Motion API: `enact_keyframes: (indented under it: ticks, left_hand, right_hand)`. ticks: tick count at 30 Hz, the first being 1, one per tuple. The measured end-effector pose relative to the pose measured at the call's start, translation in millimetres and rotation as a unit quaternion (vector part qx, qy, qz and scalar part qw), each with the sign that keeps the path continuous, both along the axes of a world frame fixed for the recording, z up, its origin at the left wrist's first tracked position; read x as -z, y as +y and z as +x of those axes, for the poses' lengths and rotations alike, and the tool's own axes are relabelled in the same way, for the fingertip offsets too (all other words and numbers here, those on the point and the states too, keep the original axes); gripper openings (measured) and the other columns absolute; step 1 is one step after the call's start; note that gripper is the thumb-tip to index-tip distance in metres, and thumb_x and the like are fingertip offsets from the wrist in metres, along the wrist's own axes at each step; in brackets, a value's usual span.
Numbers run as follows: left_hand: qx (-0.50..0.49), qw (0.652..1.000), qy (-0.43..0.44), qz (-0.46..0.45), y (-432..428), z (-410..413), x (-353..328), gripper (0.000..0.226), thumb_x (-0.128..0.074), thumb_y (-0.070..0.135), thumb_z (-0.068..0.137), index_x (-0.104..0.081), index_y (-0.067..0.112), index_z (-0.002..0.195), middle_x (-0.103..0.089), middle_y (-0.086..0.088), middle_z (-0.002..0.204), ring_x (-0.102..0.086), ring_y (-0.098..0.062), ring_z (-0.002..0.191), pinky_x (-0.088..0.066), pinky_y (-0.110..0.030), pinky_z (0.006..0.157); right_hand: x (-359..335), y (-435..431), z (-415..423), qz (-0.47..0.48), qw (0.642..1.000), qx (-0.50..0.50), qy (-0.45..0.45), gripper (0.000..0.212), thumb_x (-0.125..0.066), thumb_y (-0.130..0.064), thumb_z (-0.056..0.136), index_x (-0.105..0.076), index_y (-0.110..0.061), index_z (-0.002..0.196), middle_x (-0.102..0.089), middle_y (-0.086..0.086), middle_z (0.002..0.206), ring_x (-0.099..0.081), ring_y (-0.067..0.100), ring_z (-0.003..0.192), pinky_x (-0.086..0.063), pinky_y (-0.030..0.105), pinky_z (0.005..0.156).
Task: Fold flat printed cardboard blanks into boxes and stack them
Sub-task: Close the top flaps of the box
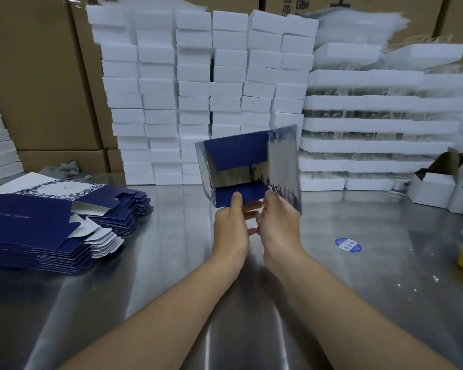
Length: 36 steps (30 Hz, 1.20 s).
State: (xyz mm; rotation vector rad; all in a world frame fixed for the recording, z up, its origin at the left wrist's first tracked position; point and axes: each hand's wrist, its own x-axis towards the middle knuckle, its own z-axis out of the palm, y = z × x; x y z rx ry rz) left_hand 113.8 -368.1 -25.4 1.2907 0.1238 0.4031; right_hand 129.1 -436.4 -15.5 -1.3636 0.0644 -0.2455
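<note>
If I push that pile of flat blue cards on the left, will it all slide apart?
Probably, yes. The pile of blanks lies fanned, edges stepped, so sheets likely slip over each other. The steel table looks smooth and shiny, so the bottom may skate too. One sheet alone probably bends.

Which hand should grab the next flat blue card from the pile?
Probably the left hand. The pile of flat blanks lies on its side of the table; the right hand would need to cross over. Both now hold the half-folded box.
</note>
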Motion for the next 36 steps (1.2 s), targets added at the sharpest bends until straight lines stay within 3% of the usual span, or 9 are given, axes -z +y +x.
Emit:
enact_keyframes:
  ticks: [5, 9, 17, 20, 25, 26, 29, 32, 36]
  left_hand:
    - [0.026, 0.999, 0.015, -0.013, 0.3, 2.1, 1.4, 0.047, -0.037, 0.027, 0.115, -0.076, 0.024, 0.089, -0.081, 0.011, 0.082, -0.075, 0.002, 0.077, -0.055, -0.014, 0.053]
    - [0.017, 0.999, 0.007, 0.030, 5.8, 5.4, 2.7, 0.047, -0.038, 0.023, 0.111, -0.079, 0.016, 0.088, -0.082, -0.003, 0.088, -0.077, -0.011, 0.083, -0.061, -0.025, 0.068]
    - [0.039, 0.998, 0.000, 0.059, 2.7, 3.3, -1.6, 0.048, -0.053, 0.038, 0.110, -0.063, 0.011, 0.071, -0.058, -0.003, 0.062, -0.057, -0.013, 0.059, -0.048, -0.020, 0.054]
    - [0.023, 0.998, 0.024, 0.048, 10.3, 4.1, -2.4, 0.057, -0.052, 0.033, 0.109, -0.068, 0.020, 0.056, -0.060, 0.002, 0.053, -0.062, -0.011, 0.053, -0.050, -0.023, 0.051]
    - [-0.074, 0.989, 0.017, 0.124, 32.5, 12.3, -3.8, 0.035, -0.051, 0.031, 0.109, -0.071, 0.018, 0.082, -0.077, 0.004, 0.081, -0.074, -0.016, 0.088, -0.062, -0.042, 0.083]
    - [-0.086, 0.986, 0.007, 0.141, 37.8, 13.3, -4.0, 0.035, -0.051, 0.031, 0.107, -0.072, 0.018, 0.082, -0.078, 0.005, 0.083, -0.074, -0.017, 0.091, -0.061, -0.045, 0.086]
    - [-0.154, 0.958, 0.011, 0.242, 53.4, 13.3, -2.6, 0.043, -0.048, 0.039, 0.102, -0.068, 0.014, 0.074, -0.074, 0.003, 0.081, -0.068, -0.026, 0.086, -0.054, -0.043, 0.076]
    - [-0.214, 0.922, -0.014, 0.321, 67.6, 16.6, 0.9, 0.047, -0.046, 0.048, 0.107, -0.061, 0.017, 0.075, -0.063, 0.006, 0.105, -0.060, -0.024, 0.091, -0.040, -0.036, 0.077]
    - [-0.130, 0.952, -0.132, 0.245, 71.5, 17.7, 1.1, 0.044, -0.045, 0.053, 0.109, -0.066, 0.014, 0.106, -0.066, -0.004, 0.114, -0.063, -0.022, 0.108, -0.050, -0.044, 0.098]
  right_hand:
    - [4.2, 1.1, -3.3, -0.041, 0.998, 0.004, -0.052, 0.027, -0.049, -0.019, 0.104, -0.059, -0.017, 0.079, -0.058, -0.005, 0.064, -0.056, 0.012, 0.061, -0.044, 0.026, 0.058]
    - [6.7, -0.4, 0.5, -0.005, 0.999, -0.049, -0.016, 0.032, -0.054, -0.026, 0.102, -0.049, -0.018, 0.072, -0.043, -0.005, 0.056, -0.042, 0.009, 0.049, -0.038, 0.023, 0.048]
    - [6.9, 3.2, 3.1, -0.007, 0.992, -0.121, -0.026, 0.054, -0.050, -0.034, 0.108, -0.047, -0.024, 0.054, -0.045, -0.006, 0.050, -0.044, 0.003, 0.043, -0.038, 0.017, 0.043]
    - [8.7, -2.1, 4.8, -0.109, 0.980, -0.160, -0.046, 0.046, -0.054, -0.043, 0.107, -0.055, -0.022, 0.066, -0.056, -0.006, 0.056, -0.055, 0.003, 0.052, -0.043, 0.017, 0.049]
    - [16.9, -13.2, 7.3, -0.311, 0.932, -0.144, -0.117, 0.010, -0.066, -0.012, 0.097, -0.063, -0.022, 0.098, -0.070, -0.007, 0.093, -0.069, 0.016, 0.085, -0.055, 0.028, 0.073]
    - [18.5, -13.4, 9.8, -0.321, 0.934, -0.097, -0.120, 0.023, -0.066, -0.010, 0.095, -0.062, -0.022, 0.114, -0.068, -0.004, 0.105, -0.068, 0.018, 0.091, -0.056, 0.030, 0.078]
    - [16.7, -20.1, 15.4, -0.254, 0.956, 0.033, -0.141, 0.063, -0.065, -0.008, 0.096, -0.043, -0.029, 0.151, -0.058, -0.006, 0.132, -0.065, 0.015, 0.102, -0.053, 0.029, 0.080]
    - [16.2, -24.8, 18.7, -0.185, 0.969, 0.016, -0.163, 0.090, -0.066, -0.002, 0.096, -0.021, -0.041, 0.163, -0.043, -0.008, 0.152, -0.060, 0.017, 0.122, -0.055, 0.035, 0.094]
    - [11.0, -16.3, 16.0, -0.121, 0.959, -0.036, -0.252, 0.066, -0.065, -0.003, 0.097, -0.045, -0.031, 0.153, -0.057, -0.006, 0.150, -0.055, 0.017, 0.138, -0.047, 0.040, 0.115]
